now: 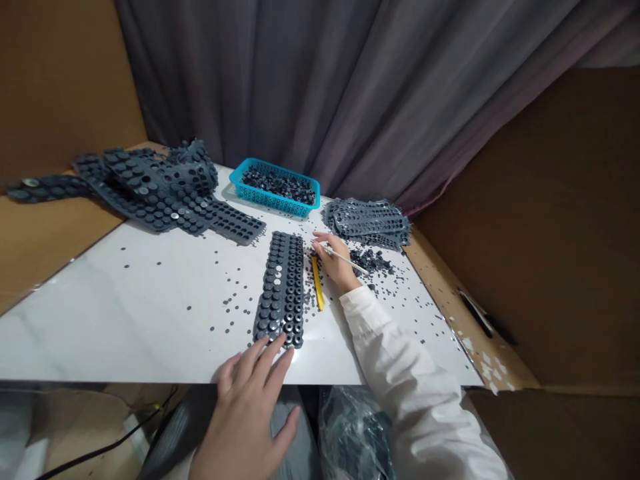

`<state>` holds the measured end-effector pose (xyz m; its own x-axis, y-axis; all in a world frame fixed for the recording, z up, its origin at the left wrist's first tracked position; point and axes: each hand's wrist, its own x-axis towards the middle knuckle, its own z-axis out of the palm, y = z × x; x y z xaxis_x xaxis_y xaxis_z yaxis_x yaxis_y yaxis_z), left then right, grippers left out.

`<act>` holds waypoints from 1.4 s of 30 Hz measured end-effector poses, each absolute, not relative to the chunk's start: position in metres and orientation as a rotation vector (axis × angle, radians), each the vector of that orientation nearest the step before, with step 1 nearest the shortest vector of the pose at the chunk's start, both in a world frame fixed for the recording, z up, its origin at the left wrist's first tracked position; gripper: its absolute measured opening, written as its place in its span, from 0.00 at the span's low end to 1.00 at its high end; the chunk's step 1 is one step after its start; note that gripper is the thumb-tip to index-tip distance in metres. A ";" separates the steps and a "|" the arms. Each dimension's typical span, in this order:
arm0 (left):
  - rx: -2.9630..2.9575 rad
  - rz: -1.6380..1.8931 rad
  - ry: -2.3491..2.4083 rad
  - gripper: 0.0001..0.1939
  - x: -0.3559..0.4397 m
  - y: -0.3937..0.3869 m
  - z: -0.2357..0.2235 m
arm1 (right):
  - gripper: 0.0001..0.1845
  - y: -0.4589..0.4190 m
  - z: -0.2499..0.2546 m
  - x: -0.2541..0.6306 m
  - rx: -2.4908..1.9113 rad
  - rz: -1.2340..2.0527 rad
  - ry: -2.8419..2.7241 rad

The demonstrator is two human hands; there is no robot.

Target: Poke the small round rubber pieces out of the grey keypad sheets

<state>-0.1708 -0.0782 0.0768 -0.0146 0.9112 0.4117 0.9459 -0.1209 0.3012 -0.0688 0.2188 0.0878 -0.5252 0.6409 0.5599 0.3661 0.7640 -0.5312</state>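
Observation:
A dark grey moulded sheet with rows of round studs and holes lies lengthwise on the white table. My left hand is open, fingers spread, its fingertips at the near end of this sheet. Just right of the sheet's far half is my right hand, closed around a thin white stick that slants across it. Between that hand and the sheet lies a narrow yellow strip-like tool. Small dark discs are scattered around the sheet.
A blue basket full of small dark pieces stands at the back. Studded sheets are heaped at the left; perforated sheets are stacked at the right. Loose dark pieces lie before the stack. Cardboard walls flank the table.

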 end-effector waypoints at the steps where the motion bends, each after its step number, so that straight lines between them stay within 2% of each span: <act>1: -2.186 -0.815 -2.024 0.22 -0.178 -0.071 0.086 | 0.12 0.218 0.090 -0.068 -0.746 0.486 -2.122; 4: -2.246 -0.815 -2.111 0.16 -0.204 -0.024 0.116 | 0.12 0.215 0.092 -0.068 -0.800 0.682 -1.993; 7: -2.207 -0.711 -2.267 0.11 -0.229 0.048 0.134 | 0.12 0.214 0.088 -0.069 -0.854 1.011 -1.860; 12: -2.229 -0.716 -2.352 0.07 -0.255 0.126 0.116 | 0.12 0.211 0.077 -0.072 -0.831 1.358 -1.702; 21: -2.418 -0.941 -2.205 0.09 -0.268 0.132 0.079 | 0.10 0.202 0.073 -0.075 -0.532 1.527 -1.970; 31: -2.388 -0.915 -2.114 0.06 -0.262 0.130 0.076 | 0.11 0.203 0.075 -0.069 -0.561 1.534 -2.024; 42: -2.361 -0.930 -2.146 0.07 -0.259 0.129 0.077 | 0.12 0.201 0.078 -0.069 -0.581 1.515 -2.038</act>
